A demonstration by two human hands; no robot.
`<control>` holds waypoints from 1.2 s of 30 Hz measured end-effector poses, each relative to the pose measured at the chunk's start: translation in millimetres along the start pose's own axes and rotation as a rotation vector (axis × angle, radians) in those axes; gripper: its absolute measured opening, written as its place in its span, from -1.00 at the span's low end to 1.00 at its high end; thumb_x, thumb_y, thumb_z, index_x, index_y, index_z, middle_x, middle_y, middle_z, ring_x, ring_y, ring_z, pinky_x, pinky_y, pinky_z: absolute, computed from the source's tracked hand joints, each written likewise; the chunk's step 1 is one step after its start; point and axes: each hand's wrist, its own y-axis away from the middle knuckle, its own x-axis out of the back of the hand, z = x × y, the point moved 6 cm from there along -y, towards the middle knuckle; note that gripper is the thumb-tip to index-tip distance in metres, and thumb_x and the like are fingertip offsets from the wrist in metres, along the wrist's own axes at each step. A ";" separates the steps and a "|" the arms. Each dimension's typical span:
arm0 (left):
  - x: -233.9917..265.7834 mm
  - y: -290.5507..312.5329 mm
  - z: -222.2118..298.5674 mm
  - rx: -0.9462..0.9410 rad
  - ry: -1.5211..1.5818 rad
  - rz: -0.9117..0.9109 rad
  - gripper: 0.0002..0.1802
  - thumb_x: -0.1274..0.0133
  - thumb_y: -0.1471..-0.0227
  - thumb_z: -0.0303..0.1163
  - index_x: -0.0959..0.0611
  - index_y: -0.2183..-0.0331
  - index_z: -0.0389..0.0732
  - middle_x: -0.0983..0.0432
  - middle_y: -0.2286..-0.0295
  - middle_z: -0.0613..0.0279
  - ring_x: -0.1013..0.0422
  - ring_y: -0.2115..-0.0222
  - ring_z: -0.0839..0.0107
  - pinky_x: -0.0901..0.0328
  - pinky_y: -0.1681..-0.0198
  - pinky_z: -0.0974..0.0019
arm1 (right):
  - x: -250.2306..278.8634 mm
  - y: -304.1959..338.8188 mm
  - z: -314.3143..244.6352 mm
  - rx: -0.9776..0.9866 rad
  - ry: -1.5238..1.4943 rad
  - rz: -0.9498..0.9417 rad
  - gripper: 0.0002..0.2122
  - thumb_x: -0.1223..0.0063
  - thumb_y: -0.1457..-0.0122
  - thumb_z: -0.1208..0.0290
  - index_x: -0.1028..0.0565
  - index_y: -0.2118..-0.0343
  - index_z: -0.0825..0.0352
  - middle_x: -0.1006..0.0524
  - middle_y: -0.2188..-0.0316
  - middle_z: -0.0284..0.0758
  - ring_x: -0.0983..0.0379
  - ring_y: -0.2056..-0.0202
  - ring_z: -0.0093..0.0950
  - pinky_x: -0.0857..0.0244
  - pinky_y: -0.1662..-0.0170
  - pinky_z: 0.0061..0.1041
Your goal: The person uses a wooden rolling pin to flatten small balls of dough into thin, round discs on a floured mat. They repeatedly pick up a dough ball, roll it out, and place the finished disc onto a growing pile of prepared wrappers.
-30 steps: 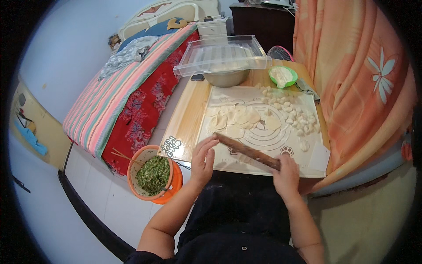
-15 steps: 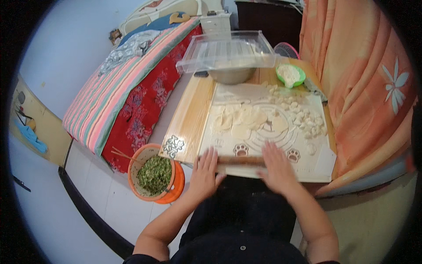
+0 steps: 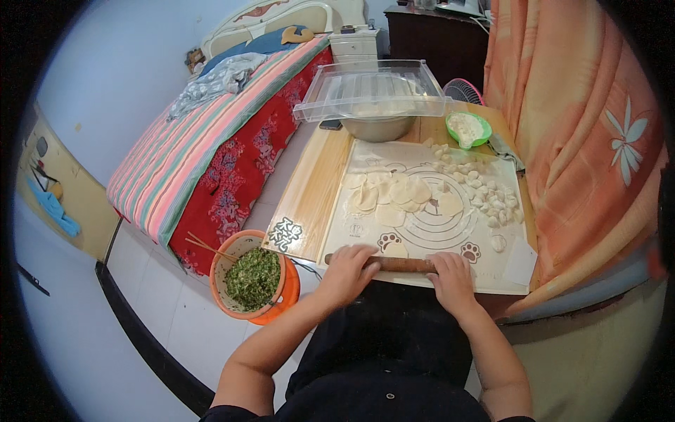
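Note:
A wooden rolling pin [image 3: 402, 264] lies across the near edge of a white pastry mat [image 3: 439, 243] printed with rings and paw marks. The fingers of my left hand [image 3: 346, 274] curl over the pin's left part. My right hand [image 3: 452, 280] closes over its right end. Just beyond the pin, part of a thin dough round [image 3: 396, 250] shows; the pin hides the rest. Overlapping flat dough wrappers [image 3: 390, 191] spread over the mat's left and middle. Several small dough lumps [image 3: 492, 200] cluster on the right, with one pressed disc [image 3: 498, 243] nearer me.
An orange bucket [image 3: 285, 290] of chopped green filling [image 3: 253, 280], with chopsticks, stands left of the table. A clear plastic cover [image 3: 380, 104] rests over a metal basin [image 3: 380, 129] at the back. Beside it sits a green bowl of flour [image 3: 469, 129]. Orange curtains [image 3: 562, 141] border the right.
My hands lay flatter on the pin, fingers stretched forward; now they curl around it. The dough round shows beyond the pin. The whole view has shifted slightly.

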 end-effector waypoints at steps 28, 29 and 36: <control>-51.6 -92.4 7.5 -0.342 -0.009 -0.325 -0.85 -0.05 -0.06 -0.43 -0.53 0.28 -0.23 -0.47 0.07 0.10 -0.40 0.08 0.05 -0.35 0.05 0.17 | 47.8 52.0 -13.9 0.034 -0.034 0.188 -0.61 -0.22 0.15 0.57 -0.45 0.17 0.24 -0.41 0.18 -0.32 -0.32 0.06 -0.27 -0.14 -0.02 -0.26; -47.7 -84.2 7.1 -0.319 0.009 -0.402 -0.82 -0.04 -0.07 -0.42 -0.53 0.24 -0.23 -0.45 0.04 0.09 -0.39 0.06 0.05 -0.34 0.03 0.17 | 48.6 50.2 -13.5 0.029 -0.044 0.165 -0.61 -0.22 0.15 0.57 -0.44 0.17 0.25 -0.41 0.18 -0.32 -0.32 0.06 -0.27 -0.14 -0.01 -0.26; 10.4 -39.3 -8.7 -0.061 0.064 -0.358 -0.52 0.04 -0.17 -0.28 -0.38 -0.10 -0.19 -0.36 -0.10 0.07 -0.27 -0.13 0.10 -0.19 -0.15 0.13 | 40.7 2.9 -15.9 0.059 -0.061 0.093 -0.61 -0.21 0.11 0.54 -0.44 0.14 0.27 -0.42 0.16 -0.29 -0.32 0.04 -0.28 -0.11 -0.04 -0.27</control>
